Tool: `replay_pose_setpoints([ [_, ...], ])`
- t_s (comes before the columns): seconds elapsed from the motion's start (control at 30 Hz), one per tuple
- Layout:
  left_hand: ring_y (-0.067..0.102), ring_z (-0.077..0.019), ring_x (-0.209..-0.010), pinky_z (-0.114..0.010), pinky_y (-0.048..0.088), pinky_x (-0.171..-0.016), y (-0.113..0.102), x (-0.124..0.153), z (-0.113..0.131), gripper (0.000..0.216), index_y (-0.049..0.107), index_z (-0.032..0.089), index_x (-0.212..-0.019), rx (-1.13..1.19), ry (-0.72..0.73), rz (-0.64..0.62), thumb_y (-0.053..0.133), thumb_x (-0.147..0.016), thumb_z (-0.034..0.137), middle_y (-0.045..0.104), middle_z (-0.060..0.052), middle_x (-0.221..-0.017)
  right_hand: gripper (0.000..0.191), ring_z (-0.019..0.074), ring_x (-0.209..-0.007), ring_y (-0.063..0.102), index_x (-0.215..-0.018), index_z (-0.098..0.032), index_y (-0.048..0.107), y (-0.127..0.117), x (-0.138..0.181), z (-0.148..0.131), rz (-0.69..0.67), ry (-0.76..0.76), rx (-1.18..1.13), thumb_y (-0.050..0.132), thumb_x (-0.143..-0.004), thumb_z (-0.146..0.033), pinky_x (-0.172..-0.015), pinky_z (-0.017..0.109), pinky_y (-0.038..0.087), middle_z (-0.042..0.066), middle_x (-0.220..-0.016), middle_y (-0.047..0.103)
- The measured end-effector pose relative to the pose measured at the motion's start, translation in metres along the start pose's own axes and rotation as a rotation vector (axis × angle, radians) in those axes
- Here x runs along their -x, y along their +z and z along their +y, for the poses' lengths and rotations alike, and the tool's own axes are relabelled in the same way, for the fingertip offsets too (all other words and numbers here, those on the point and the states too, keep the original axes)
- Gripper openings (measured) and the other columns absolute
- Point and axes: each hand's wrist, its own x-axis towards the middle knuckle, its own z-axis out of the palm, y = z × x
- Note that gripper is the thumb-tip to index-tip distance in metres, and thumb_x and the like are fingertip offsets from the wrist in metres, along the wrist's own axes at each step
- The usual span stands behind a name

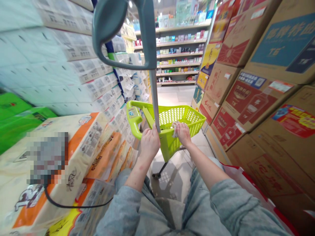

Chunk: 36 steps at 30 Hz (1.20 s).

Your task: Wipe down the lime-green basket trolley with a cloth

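Note:
A lime-green wheeled shopping basket [187,115] stands on the tiled aisle floor in front of me. Its grey pull handle [150,55] rises from the near rim up to the top of the view. My left hand [149,143] is closed around the base of the handle's pole, where it meets the basket. My right hand [183,133] presses a small crumpled white cloth [175,127] against the basket's near rim, fingers curled over it.
Stacked tissue packs [81,154] wall the left side, brown cartons [248,95] the right. Store shelves [179,49] stand at the aisle's far end. A black cable [73,206] loops over the packs at lower left. A red-and-white bag [246,183] lies by my right arm.

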Motion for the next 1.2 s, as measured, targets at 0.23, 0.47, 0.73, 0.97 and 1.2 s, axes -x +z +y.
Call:
replay_pose_setpoints([
  [0.23,0.064,-0.0227,-0.081,-0.049,0.028,-0.106,-0.029,-0.013,-0.014,0.038,0.052,0.010,-0.122,-0.086,0.016,-0.135,0.043,-0.089,0.028,0.068,-0.009,-0.081,0.031,0.0225,-0.096,0.052,-0.093,-0.021,0.058,0.003,-0.003,0.006,-0.024,-0.022,-0.033,0.031,-0.093,-0.036,-0.099,0.045,0.032,0.009,-0.098,0.062],
  [0.47,0.061,-0.0209,-0.074,-0.034,0.040,-0.072,-0.029,-0.014,-0.029,0.038,0.065,0.017,-0.082,-0.111,0.088,-0.273,0.035,-0.094,0.036,0.065,-0.009,-0.074,0.036,0.0238,-0.098,0.052,-0.094,-0.018,0.059,0.005,-0.004,0.004,-0.032,-0.002,-0.018,0.027,-0.094,-0.034,-0.099,0.048,0.032,0.012,-0.100,0.062],
  [0.73,0.059,-0.0213,-0.073,-0.035,0.036,-0.071,-0.030,-0.010,-0.022,0.040,0.064,0.016,-0.082,-0.105,0.095,-0.270,0.031,-0.095,0.034,0.064,-0.009,-0.074,0.033,0.0214,-0.118,0.045,-0.103,-0.019,0.059,-0.004,0.017,-0.035,0.046,-0.022,-0.193,0.029,-0.095,-0.030,-0.104,0.045,0.034,0.010,-0.114,0.059],
  [0.97,0.059,-0.0211,-0.075,-0.035,0.036,-0.072,-0.032,-0.009,-0.020,0.035,0.064,0.016,-0.084,-0.077,0.071,-0.284,0.035,-0.095,0.034,0.064,-0.010,-0.076,0.030,0.0213,-0.123,0.044,-0.110,-0.022,0.057,-0.009,0.038,-0.095,0.054,-0.065,-0.348,0.032,-0.095,-0.030,-0.104,0.046,0.036,0.009,-0.120,0.057],
  [1.2,0.059,-0.0219,-0.076,-0.035,0.035,-0.071,-0.036,-0.009,-0.015,0.033,0.061,0.015,-0.082,-0.082,0.069,-0.306,0.036,-0.095,0.032,0.063,-0.009,-0.076,0.023,0.0232,-0.117,0.048,-0.102,-0.021,0.054,-0.001,0.044,-0.079,0.113,-0.054,-0.344,0.035,-0.093,-0.031,-0.099,0.050,0.040,0.011,-0.115,0.056],
])
